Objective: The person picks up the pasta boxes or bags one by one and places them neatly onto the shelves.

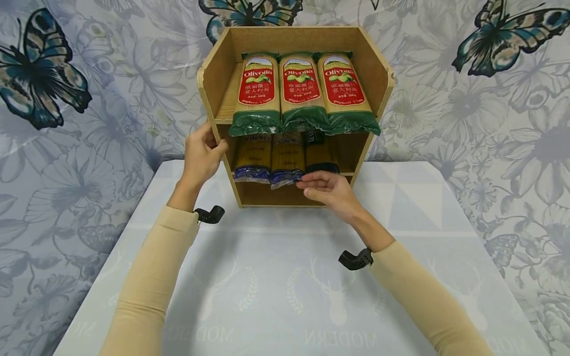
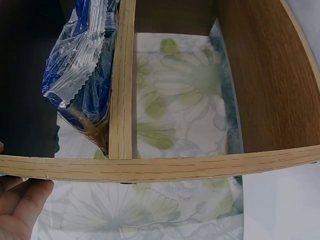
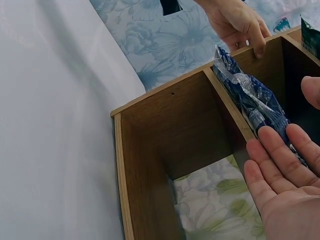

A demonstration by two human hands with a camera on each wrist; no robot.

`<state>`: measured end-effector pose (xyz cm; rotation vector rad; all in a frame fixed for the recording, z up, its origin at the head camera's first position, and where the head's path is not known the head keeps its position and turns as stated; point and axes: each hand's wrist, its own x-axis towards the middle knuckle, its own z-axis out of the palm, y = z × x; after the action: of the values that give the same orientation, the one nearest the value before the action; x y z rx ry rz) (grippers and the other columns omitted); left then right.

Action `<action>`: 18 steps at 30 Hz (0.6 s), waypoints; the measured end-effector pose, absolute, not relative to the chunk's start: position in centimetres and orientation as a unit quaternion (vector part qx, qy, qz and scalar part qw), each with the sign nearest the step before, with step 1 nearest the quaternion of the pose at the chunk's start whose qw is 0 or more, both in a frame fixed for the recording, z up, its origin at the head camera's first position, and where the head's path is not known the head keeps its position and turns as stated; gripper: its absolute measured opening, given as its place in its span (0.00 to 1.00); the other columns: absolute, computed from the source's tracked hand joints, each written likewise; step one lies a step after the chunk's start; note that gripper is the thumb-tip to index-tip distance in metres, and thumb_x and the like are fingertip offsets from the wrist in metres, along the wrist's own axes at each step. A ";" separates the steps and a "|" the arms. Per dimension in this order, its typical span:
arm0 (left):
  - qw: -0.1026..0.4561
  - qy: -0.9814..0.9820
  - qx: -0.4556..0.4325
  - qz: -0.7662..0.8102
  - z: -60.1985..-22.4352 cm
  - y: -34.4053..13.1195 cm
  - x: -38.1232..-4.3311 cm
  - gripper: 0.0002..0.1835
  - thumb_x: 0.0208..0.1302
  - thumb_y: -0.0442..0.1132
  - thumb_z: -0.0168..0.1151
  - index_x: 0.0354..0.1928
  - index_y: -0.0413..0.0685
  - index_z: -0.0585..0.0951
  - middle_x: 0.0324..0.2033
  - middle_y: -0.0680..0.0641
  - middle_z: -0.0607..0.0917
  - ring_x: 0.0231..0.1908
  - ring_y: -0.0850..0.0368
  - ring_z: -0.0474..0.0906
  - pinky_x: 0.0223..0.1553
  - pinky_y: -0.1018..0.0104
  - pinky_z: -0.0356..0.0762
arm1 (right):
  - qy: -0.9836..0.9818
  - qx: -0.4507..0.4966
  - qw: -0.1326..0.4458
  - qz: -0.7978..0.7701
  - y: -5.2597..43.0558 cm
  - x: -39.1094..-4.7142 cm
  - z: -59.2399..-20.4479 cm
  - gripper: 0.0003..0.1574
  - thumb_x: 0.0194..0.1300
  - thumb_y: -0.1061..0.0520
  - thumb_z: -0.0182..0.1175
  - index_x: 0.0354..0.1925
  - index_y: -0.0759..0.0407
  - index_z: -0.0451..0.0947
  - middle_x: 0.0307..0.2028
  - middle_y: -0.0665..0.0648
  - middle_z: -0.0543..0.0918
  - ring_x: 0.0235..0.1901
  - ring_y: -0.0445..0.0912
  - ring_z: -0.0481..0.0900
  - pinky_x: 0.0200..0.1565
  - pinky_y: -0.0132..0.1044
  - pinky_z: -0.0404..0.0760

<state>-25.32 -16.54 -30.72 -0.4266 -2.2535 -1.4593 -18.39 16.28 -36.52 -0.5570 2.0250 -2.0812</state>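
My left hand (image 1: 202, 152) grips the left side panel of a wooden shelf unit (image 1: 222, 74), thumb at the front edge. In the left wrist view only fingers (image 2: 35, 200) show beside that panel. Below the middle board, my right hand (image 1: 331, 194) reaches in with nearly straight fingers, palm up in the right wrist view. Its fingertips (image 3: 267, 137) are right at the crinkled blue end of a spaghetti pack (image 1: 287, 163). Another blue-ended spaghetti pack (image 1: 252, 160) lies left of it, and a dark-ended pack (image 1: 321, 154) lies to the right, partly hidden.
Three red-labelled spaghetti packs (image 1: 301, 86) with green ends lie side by side on the top tier, overhanging its front. The unit stands at the back of a table with a pale patterned cloth (image 1: 285, 277), against a floral butterfly backdrop (image 1: 120, 74).
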 end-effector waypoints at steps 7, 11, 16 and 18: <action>0.211 -0.810 -0.160 -0.523 -30.7 -16.5 -25.1 0.27 0.66 0.23 0.57 0.66 0.45 0.78 0.52 0.41 0.86 0.50 0.44 0.85 0.50 0.53 0.83 | 0.651 -0.200 0.121 -0.722 16.5 -17.7 -36.7 0.27 0.66 0.67 0.65 0.61 0.76 0.72 0.57 0.71 0.80 0.55 0.55 0.83 0.53 0.42 0.83; 0.214 -0.809 -0.148 -0.528 -30.9 -16.3 -24.9 0.25 0.67 0.24 0.57 0.65 0.44 0.79 0.51 0.41 0.87 0.49 0.45 0.85 0.49 0.57 0.84 | 0.641 -0.217 0.126 -0.726 16.7 -17.1 -36.5 0.29 0.67 0.66 0.66 0.63 0.76 0.71 0.59 0.69 0.80 0.59 0.62 0.79 0.54 0.43 0.82; 0.224 -0.810 -0.137 -0.524 -31.3 -16.1 -24.5 0.20 0.71 0.28 0.58 0.63 0.43 0.80 0.51 0.42 0.87 0.50 0.50 0.85 0.50 0.61 0.83 | 0.633 -0.239 0.123 -0.726 17.1 -16.6 -36.1 0.32 0.68 0.64 0.66 0.64 0.78 0.69 0.60 0.69 0.78 0.60 0.62 0.78 0.55 0.43 0.81; 0.222 -0.813 -0.137 -0.520 -31.5 -16.1 -24.1 0.22 0.72 0.29 0.58 0.66 0.46 0.79 0.53 0.42 0.86 0.52 0.51 0.84 0.52 0.60 0.82 | 0.637 -0.245 0.116 -0.722 17.4 -16.3 -35.9 0.33 0.68 0.64 0.67 0.64 0.78 0.68 0.61 0.70 0.77 0.60 0.63 0.78 0.55 0.43 0.82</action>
<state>-24.08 -16.13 -31.50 -0.3794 -2.2474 -1.4356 -16.32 17.37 -35.91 -0.7175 1.8651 -2.1132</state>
